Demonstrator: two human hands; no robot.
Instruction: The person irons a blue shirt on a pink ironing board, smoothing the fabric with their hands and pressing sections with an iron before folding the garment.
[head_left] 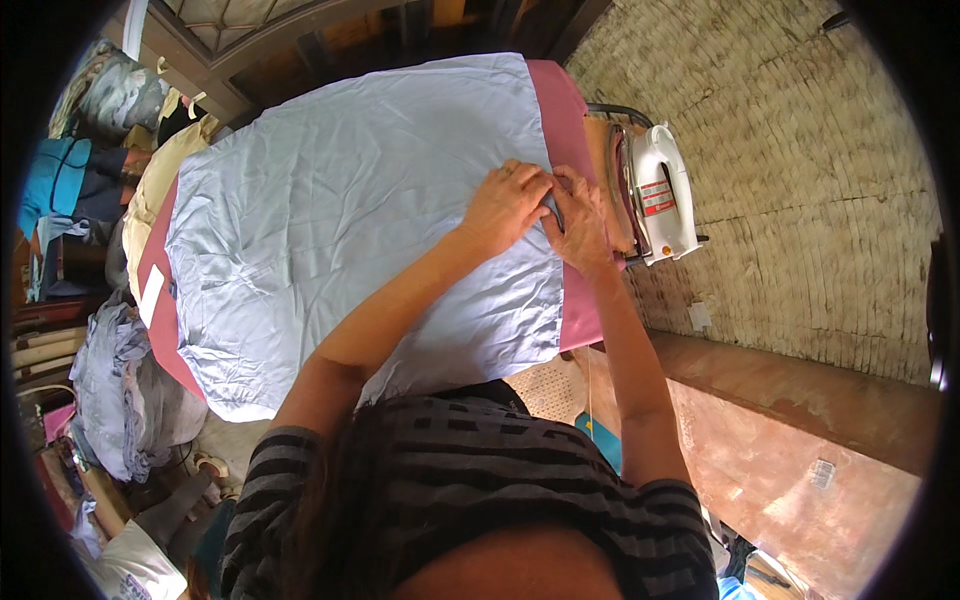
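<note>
The left hand (507, 208) and right hand (582, 225) bend close together, probably pinching the blue cloth (330, 200)'s edge to keep it straight, while the iron (662, 195) sits off it.

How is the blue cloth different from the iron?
The cloth is pale blue; the iron is mostly white. The cloth is much bigger than the iron. The cloth lies spread and wrinkled over the pink board; the iron sits at the board's right end.
</note>
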